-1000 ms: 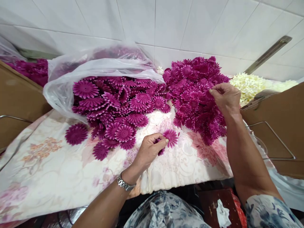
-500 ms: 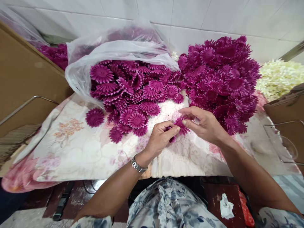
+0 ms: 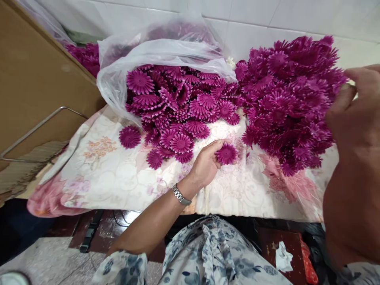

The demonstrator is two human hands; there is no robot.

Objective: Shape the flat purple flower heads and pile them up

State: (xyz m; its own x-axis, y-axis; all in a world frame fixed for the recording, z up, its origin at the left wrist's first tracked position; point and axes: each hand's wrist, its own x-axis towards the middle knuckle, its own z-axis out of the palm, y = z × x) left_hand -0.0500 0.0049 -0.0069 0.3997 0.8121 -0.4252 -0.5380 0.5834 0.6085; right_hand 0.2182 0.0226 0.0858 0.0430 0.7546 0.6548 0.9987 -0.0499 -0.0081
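Note:
My left hand [image 3: 208,163], with a metal watch on its wrist, is closed on a purple artificial flower head [image 3: 226,153] just above the cloth. The flower faces up, its narrow petals spread around a round centre. At the right edge, my right hand [image 3: 356,103] is raised close to the camera, its thumb and fingers bent toward each other. A small pale patch shows between them; whether it is held or lies behind, I cannot tell. Beside this hand rises a heap of purple flower heads [image 3: 291,103].
A clear plastic bag [image 3: 113,83] spills more purple flower heads [image 3: 181,142] onto the floral cloth [image 3: 118,186]. One single flower head [image 3: 130,136] lies apart at left. A cardboard box [image 3: 44,87] stands on the left, and a tiled wall [image 3: 252,19] closes off the back.
My right hand has let go of the flower and moved far right, up beside the heap. My left hand keeps the flower. The view has shifted, and the cream flowers at right are now mostly hidden.

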